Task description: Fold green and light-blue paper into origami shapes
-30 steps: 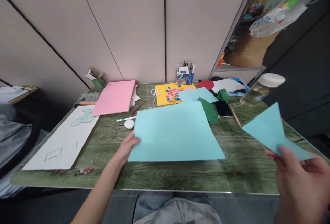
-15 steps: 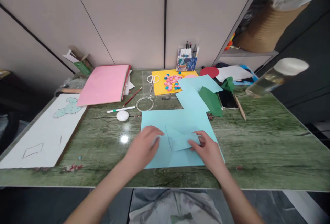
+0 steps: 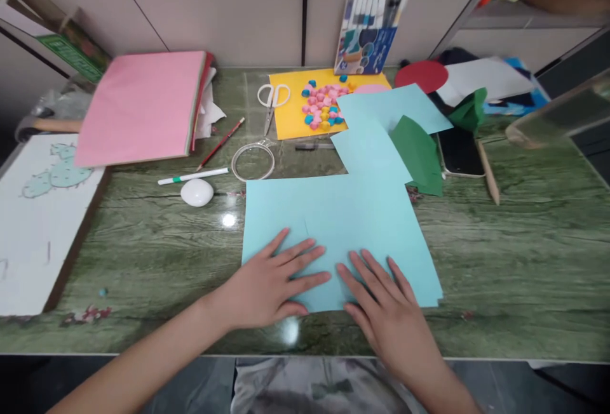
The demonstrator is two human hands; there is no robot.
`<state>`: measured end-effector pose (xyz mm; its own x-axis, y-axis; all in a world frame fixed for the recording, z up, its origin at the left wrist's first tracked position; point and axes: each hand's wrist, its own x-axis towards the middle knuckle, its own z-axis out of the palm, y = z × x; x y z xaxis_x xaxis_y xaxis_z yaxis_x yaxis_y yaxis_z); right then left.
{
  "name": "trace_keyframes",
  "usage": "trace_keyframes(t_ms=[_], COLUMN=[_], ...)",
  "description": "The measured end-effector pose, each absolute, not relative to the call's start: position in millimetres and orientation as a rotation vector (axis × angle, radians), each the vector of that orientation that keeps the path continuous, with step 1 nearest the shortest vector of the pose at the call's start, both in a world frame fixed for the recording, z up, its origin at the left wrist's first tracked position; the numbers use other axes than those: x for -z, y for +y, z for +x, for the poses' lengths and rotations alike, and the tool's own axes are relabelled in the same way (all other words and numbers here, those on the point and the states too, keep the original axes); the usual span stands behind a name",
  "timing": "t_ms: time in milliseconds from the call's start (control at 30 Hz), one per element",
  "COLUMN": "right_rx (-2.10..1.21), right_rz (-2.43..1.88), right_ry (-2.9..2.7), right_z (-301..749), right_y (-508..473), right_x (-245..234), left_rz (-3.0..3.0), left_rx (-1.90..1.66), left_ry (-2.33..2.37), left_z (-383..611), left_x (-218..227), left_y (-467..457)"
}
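Observation:
Both palms rest on a light blue sheet of paper (image 3: 305,201) lying flat near the table's front edge. My left hand (image 3: 276,274) presses on its lower left part, fingers spread, with a short dark line showing just above. My right hand (image 3: 384,296) lies flat on the lower right part, its fingers apart and holding nothing. Beyond the sheet, cut light blue pieces (image 3: 376,147) overlap its upper edge. To their right lie dark green paper pieces (image 3: 417,157).
Yellow paper (image 3: 286,119) bears pink, blue and yellow clay balls. Scissors (image 3: 269,109), a ring (image 3: 252,161), a pencil (image 3: 222,143), a white marker (image 3: 193,176) and a white egg shape (image 3: 197,192) lie left of centre. A phone (image 3: 460,152) is at right, a cactus drawing (image 3: 61,169) at left.
The right hand has let go of the lifted flap of paper, and the sheet now lies flat. Both hands have lowered onto it with fingers spread. The view has tilted down and closer.

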<state>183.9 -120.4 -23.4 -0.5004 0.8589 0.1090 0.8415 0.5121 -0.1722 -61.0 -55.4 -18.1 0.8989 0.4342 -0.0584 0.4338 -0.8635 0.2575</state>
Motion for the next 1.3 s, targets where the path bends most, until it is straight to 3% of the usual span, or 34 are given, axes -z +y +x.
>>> trace_keyframes(t_ms=[567, 767, 1300], right_rx=[-0.249, -0.280, -0.342], right_rz=[-1.556, -1.379, -1.154], right_ry=[-2.456, -2.535, -2.794], right_z=[173, 167, 175], right_y=[-113, -105, -96], right_x=[11, 20, 24], left_rz=[2.696, 2.749, 2.826], left_rx=[-0.145, -0.112, -0.018], left_ry=[0.820, 1.014, 0.766], left_z=[-55, -44, -56], left_x=[15, 15, 26], left_y=[-52, -39, -17])
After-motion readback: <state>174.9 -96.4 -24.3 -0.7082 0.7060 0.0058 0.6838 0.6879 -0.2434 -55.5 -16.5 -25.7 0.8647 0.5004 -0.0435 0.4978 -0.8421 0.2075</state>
